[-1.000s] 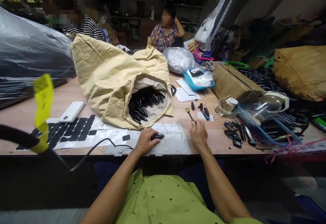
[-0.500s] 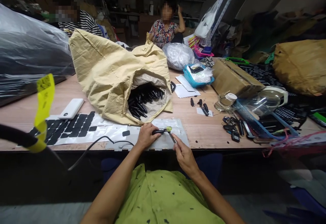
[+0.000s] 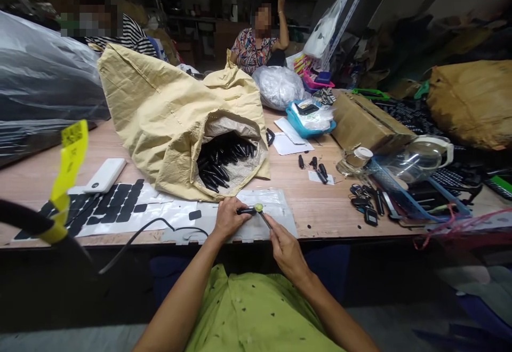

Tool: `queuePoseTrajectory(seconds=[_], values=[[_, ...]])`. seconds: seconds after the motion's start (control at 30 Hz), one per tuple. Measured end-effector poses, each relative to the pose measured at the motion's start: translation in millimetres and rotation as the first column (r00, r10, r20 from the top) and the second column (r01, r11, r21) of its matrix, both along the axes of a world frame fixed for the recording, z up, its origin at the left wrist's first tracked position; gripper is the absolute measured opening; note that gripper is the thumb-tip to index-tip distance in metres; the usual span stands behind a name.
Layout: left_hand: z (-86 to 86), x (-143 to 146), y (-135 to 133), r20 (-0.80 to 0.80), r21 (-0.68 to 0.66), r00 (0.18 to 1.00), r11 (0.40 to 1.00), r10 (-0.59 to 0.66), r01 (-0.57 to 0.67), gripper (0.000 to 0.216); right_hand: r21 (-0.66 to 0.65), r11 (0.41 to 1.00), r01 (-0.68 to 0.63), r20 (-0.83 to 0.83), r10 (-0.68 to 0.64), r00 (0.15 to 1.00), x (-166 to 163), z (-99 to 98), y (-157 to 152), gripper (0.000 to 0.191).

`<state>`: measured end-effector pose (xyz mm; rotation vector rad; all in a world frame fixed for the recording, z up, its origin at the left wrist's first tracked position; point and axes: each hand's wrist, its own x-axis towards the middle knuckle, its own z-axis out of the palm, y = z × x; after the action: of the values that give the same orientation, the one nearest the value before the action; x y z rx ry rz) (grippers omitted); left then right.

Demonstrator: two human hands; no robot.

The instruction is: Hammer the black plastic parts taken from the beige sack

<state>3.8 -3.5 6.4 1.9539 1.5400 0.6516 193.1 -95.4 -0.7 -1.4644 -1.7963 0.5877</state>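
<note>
My left hand is closed on a slim black part, steadying it low over a pale plastic sheet at the table's front edge. In my right hand is a thin metal-shafted tool with a round yellow-green head; its exact kind is not clear. The tool's head touches or overlaps the right end of the black part. Just beyond my hands lies a tan cloth sack, its mouth facing me, holding many similar black parts.
Left of my hands are a white power bank with a cable and a sheet of black stickers. To the right lie loose black pieces, a blue basket, a clear jug and a cardboard box. Two people sit across the table.
The tool's head has shifted slightly left and down against the end of the black part. My view has moved slightly. The person opposite has raised a hand higher.
</note>
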Motion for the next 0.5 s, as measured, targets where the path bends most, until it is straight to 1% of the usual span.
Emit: queuePoseTrajectory(seconds=[0.17, 0.33, 0.43, 0.5], values=[[-0.5, 2, -1, 0.016, 0.0, 1.0, 1.0, 0.001, -0.001, 0.018, 0.022, 1.0, -0.018, -0.016, 0.018, 1.0, -4, 5.1, 0, 0.048], [1.3, 3, -2, 0.03, -0.005, 1.0, 1.0, 0.001, 0.0, 0.011, -0.025, 0.998, -0.055, 0.036, 0.056, 0.998, -11, 4.7, 0, 0.048], [3.1, 4, -2, 0.035, -0.024, 0.999, 1.0, 0.016, -0.015, 0.015, 0.035, 0.999, -0.006, 0.069, 0.004, 0.998, 0, 1.5, 10, 0.047], [3.9, 4, -3, 0.038, -0.031, 0.999, 0.999, 0.023, -0.021, 0.016, 0.11, 0.99, 0.084, 0.121, -0.097, 0.988, 15, 0.5, 25, 0.045]])
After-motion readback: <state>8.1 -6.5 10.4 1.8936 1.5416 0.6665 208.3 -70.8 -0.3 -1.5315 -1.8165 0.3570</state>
